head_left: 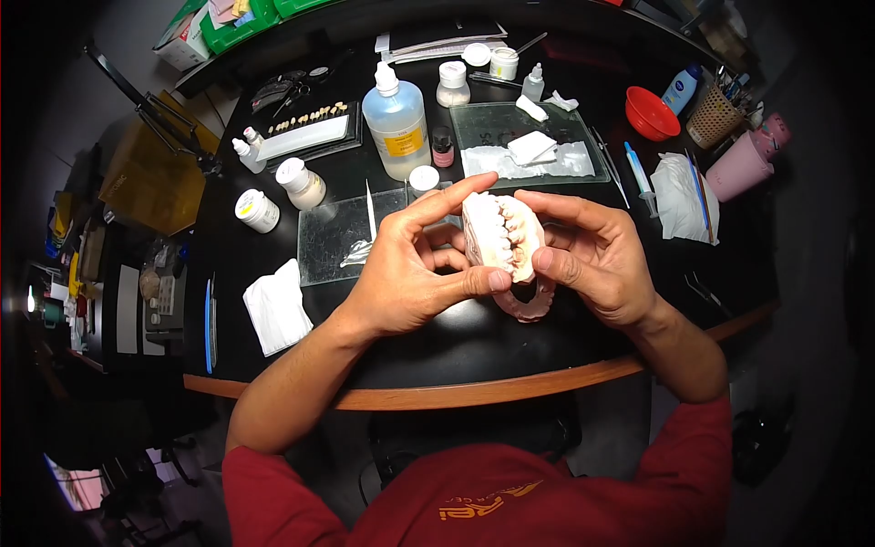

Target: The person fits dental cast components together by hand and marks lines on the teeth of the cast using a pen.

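Above the front of the black table, both hands hold a plaster dental model between them, its two rows of teeth facing each other. My left hand [401, 269] grips the white half [480, 223], thumb at its lower edge and index finger over the top. My right hand [597, 264] is closed on the cream half [527, 235], thumb near the teeth. Just below hangs or lies a pinkish horseshoe-shaped plaster piece [527, 310]; whether it joins the model, I cannot tell. Some fingers are hidden behind the model.
A glass slab [319, 242] bears a thin pointed tool. Behind it stand a large liquid bottle [394, 123] and a tooth shade guide [305, 132]. Folded tissue [531, 148] lies on a second glass slab [474, 123]. A red bowl [652, 114] and a syringe [640, 178] are at right.
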A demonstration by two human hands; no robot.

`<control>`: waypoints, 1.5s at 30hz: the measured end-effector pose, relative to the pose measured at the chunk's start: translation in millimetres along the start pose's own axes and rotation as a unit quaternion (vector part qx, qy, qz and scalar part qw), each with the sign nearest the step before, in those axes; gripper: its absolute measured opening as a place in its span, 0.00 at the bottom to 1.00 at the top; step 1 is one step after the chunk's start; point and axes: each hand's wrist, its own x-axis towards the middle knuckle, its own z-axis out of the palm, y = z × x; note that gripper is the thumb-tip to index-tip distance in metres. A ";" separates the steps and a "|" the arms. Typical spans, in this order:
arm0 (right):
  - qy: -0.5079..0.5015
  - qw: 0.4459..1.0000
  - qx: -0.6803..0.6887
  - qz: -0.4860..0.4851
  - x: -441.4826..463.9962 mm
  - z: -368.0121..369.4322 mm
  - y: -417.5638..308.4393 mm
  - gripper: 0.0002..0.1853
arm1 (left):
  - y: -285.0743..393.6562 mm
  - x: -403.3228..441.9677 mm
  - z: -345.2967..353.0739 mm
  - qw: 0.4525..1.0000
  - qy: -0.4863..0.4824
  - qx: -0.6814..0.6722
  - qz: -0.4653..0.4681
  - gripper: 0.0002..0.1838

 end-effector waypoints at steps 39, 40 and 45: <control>0.006 0.986 -0.127 -0.108 -1.8 0.4 5.9 0.27 | -4.0 1.4 -3.0 0.986 -0.015 0.118 0.114 0.49; 0.005 0.985 -0.132 -0.109 -1.8 0.0 5.3 0.26 | -4.3 1.2 -3.7 0.984 -0.015 0.128 0.120 0.49; 0.009 0.986 -0.131 -0.105 -2.4 0.7 5.6 0.26 | -4.5 1.2 -3.3 0.985 -0.012 0.126 0.118 0.48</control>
